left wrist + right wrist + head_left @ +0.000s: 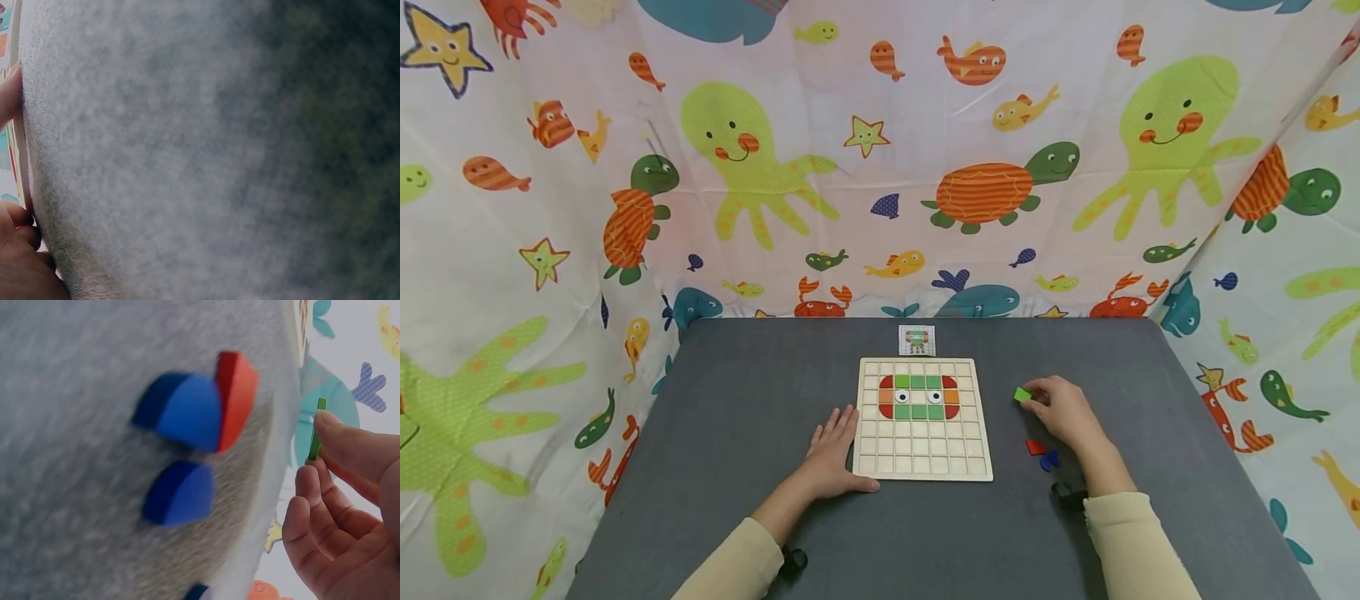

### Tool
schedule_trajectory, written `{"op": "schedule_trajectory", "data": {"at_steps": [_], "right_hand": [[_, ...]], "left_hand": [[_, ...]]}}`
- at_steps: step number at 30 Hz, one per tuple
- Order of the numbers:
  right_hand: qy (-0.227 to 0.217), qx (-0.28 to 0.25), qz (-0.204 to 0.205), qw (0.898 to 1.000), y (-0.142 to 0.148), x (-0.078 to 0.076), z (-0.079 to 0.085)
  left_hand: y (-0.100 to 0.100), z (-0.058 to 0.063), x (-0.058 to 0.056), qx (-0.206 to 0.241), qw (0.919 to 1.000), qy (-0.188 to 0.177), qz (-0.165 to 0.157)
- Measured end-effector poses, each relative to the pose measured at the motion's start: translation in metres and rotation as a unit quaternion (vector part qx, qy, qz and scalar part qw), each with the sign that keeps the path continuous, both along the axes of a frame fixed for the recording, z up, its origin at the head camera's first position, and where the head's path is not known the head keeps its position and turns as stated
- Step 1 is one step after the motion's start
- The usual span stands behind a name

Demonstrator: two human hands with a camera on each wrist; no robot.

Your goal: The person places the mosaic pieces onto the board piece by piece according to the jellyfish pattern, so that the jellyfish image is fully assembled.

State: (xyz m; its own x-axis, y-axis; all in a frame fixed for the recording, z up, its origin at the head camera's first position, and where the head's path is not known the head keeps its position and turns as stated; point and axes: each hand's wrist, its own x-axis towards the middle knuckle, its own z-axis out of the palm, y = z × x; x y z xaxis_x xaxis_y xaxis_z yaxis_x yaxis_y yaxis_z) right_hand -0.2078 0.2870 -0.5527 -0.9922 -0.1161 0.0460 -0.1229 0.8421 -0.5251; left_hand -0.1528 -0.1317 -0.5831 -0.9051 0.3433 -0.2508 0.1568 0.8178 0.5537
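Pinched between thumb and fingers of my right hand [1067, 412] is a small green tile [1022, 394], held right of the board. The right wrist view shows the tile [317, 428] edge-on. My left hand [835, 457] rests at the left edge of a pale wooden grid board [925, 457], fingers extended along its side and thumb at its lower left corner. On the board's upper half lies a block of green, red, orange and white tiles [917, 412], two of them with eyes. The left wrist view is mostly blurred grey cloth.
Near my right wrist lie a red piece [1036, 447] and several rounded blue pieces [1049, 460]. A small picture card [917, 340] sits just behind the board. The grey table [760, 392] backs onto a sea-animal curtain [865, 208].
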Motion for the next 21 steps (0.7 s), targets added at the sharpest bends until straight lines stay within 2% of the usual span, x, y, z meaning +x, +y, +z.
{"op": "schedule_trajectory", "data": {"at_steps": [10,21], "right_hand": [[0.01,-0.017,0.018,1.0,-0.023,0.002,0.014],[-0.002,-0.02,0.026,0.999,-0.045,0.006,0.015]], "left_hand": [[0.0,0.0,0.0,-0.001,1.0,0.0,0.001],[0.0,0.0,0.0,-0.001,1.0,0.002,-0.001]]}}
